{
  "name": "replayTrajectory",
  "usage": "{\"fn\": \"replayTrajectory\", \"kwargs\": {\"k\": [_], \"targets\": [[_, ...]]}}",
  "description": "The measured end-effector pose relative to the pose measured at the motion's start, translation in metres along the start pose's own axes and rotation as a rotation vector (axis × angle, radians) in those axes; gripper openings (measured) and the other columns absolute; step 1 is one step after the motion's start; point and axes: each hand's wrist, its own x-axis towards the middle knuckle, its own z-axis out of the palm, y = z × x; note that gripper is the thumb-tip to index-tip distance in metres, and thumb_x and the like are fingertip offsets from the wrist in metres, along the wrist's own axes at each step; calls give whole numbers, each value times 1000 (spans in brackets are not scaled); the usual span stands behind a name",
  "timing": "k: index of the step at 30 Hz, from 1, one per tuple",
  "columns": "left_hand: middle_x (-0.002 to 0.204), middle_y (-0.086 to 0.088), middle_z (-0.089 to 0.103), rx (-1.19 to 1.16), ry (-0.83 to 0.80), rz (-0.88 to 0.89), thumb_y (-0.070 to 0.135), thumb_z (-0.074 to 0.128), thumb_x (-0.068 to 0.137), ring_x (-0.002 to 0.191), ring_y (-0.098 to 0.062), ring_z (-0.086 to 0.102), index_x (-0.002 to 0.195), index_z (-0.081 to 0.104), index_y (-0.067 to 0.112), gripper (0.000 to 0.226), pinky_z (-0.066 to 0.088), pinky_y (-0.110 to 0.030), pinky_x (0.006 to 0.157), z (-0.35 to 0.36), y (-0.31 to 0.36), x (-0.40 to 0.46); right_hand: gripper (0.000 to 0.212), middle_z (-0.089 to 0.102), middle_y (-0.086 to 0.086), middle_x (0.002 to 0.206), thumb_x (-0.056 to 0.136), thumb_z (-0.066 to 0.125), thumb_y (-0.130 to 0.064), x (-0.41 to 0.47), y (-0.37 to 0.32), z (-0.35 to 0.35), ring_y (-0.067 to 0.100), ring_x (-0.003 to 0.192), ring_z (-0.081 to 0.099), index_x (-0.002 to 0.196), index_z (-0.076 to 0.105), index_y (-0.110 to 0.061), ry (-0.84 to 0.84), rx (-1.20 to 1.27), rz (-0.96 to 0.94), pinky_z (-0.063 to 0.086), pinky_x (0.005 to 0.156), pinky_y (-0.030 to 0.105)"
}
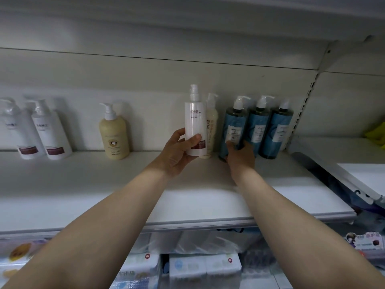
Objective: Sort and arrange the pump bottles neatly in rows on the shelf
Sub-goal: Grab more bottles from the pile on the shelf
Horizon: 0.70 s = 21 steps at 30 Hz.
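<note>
My left hand (180,152) grips a tall white pump bottle with a maroon label (194,119), held just above the white shelf (104,190). Behind that bottle stands a cream bottle (212,130). My right hand (241,156) holds the base of the leftmost blue pump bottle (234,126), which leans slightly. To its right, two more blue bottles (258,126) (278,130) stand against the back panel. Far left stand two white bottles with maroon labels (53,134) (15,132). A round cream bottle (113,132) stands alone left of centre.
A slotted metal upright (306,97) bounds the shelf on the right, with a yellow item (378,132) beyond it. A loose white shelf board (362,180) lies tilted at right. Packaged goods (204,268) fill the level below. Another shelf (187,9) hangs overhead.
</note>
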Motion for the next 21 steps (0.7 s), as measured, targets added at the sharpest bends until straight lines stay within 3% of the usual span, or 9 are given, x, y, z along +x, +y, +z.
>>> {"fn": "replayTrajectory", "kwargs": {"k": [6,13,18,21], "targets": [[128,-16,64,10,1,2,15,79,71,118,-34,63,139,46,11,76,52,-52,98,-7,1,2,56,63,11,131,90,70,-44,8,-4,6,32,111,65,131,50,-12,61,-12,78,54,98,48],[127,-16,65,8,5,3,15,79,69,117,-32,64,138,48,11,75,52,-52,99,-9,5,2,62,55,15,142,95,66,-37,17,-14,6,35,124,57,144,42,-7,104,-71,89,50,103,45],[124,-15,66,-12,15,7,13,78,70,113,-32,66,137,47,11,74,54,-50,96,-11,8,-1,66,59,13,140,92,69,-39,9,-17,7,33,121,60,146,47,-9,100,4,113,51,103,44],[126,-15,65,-13,12,7,13,78,70,113,-32,65,137,47,12,73,56,-48,93,-12,7,-5,59,65,9,131,89,72,-42,-5,-23,12,30,113,65,137,56,-12,25,87,101,55,98,44]]}}
